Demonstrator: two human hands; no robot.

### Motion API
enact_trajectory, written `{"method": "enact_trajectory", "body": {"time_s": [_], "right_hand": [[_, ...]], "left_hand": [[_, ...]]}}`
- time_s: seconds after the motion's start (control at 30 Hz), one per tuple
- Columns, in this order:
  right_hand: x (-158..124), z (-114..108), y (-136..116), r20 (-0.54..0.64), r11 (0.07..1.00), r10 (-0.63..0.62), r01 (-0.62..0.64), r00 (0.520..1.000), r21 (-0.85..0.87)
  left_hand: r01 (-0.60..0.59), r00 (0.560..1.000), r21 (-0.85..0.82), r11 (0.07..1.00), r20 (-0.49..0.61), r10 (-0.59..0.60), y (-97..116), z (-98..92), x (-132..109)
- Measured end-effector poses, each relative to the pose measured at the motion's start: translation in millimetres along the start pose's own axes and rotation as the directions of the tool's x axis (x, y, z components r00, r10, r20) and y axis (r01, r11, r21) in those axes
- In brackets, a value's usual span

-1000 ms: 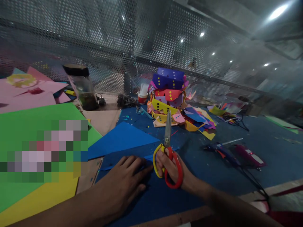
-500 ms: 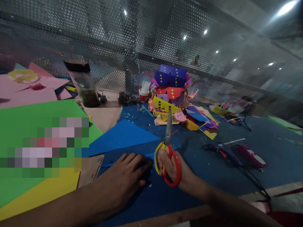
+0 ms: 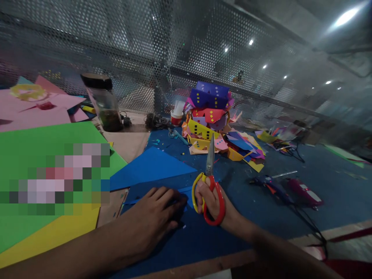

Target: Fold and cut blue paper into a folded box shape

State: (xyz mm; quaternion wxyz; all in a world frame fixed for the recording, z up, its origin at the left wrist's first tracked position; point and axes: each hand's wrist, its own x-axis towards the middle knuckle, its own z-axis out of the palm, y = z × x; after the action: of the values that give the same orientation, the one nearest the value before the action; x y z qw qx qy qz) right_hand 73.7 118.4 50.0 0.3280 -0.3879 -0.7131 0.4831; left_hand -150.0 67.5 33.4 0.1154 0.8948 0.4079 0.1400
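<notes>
My right hand [image 3: 213, 201] grips a pair of scissors [image 3: 209, 182] with one yellow and one red handle loop. The closed blades point up and away from me. My left hand [image 3: 155, 215] lies flat, fingers apart, pressing on a dark blue paper sheet [image 3: 186, 240] on the table. Its fingertips reach a lighter blue strip [image 3: 186, 190] just left of the scissors. A bright blue triangular sheet [image 3: 151, 167] lies just beyond my left hand.
Green [image 3: 43, 143], yellow [image 3: 58, 232] and pink [image 3: 35, 116] sheets lie at left. A dark-lidded jar [image 3: 103, 102] stands behind them. A heap of coloured paper pieces [image 3: 213, 124] sits at centre back. Two glue guns [image 3: 287, 190] with cords lie at right. A perforated metal wall [image 3: 174, 50] closes the back.
My right hand with the scissors has shifted slightly to the right and tilted. My left hand stays pressed on the blue paper.
</notes>
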Motion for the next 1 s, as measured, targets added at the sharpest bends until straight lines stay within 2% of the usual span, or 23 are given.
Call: {"method": "enact_trajectory", "body": {"time_s": [0.13,0.23,0.43,0.67,0.83,1.0], "right_hand": [[3.7,6.1,-3.1,-0.029,0.999,-0.044,0.045,0.999,0.02],[5.7,10.5,-2.3,0.013,0.999,-0.033,0.033,0.999,0.028],[9.0,13.0,2.6,0.027,0.999,-0.019,0.018,0.999,0.036],[13.9,18.6,8.6,0.041,0.998,-0.059,0.058,0.997,0.03],[15.2,20.6,12.6,0.01,0.996,-0.033,0.032,0.999,0.08],[15.8,15.5,4.7,-0.008,0.995,0.04,-0.039,0.999,0.092]], "left_hand": [[0.0,1.0,-0.011,1.0,0.016,0.001,-0.1,0.2,0.0],[0.007,0.999,-0.032,0.999,0.035,-0.006,1.2,-1.4,-0.6],[-0.031,0.999,-0.04,0.999,-0.022,0.03,2.0,-1.6,-2.0],[-0.056,0.997,-0.029,0.998,-0.061,0.054,1.1,0.1,-3.3],[-0.041,0.998,-0.021,0.999,-0.057,0.04,0.5,2.2,-5.0],[-0.025,0.999,-0.03,0.999,-0.036,0.024,1.3,1.4,-5.4]]}}
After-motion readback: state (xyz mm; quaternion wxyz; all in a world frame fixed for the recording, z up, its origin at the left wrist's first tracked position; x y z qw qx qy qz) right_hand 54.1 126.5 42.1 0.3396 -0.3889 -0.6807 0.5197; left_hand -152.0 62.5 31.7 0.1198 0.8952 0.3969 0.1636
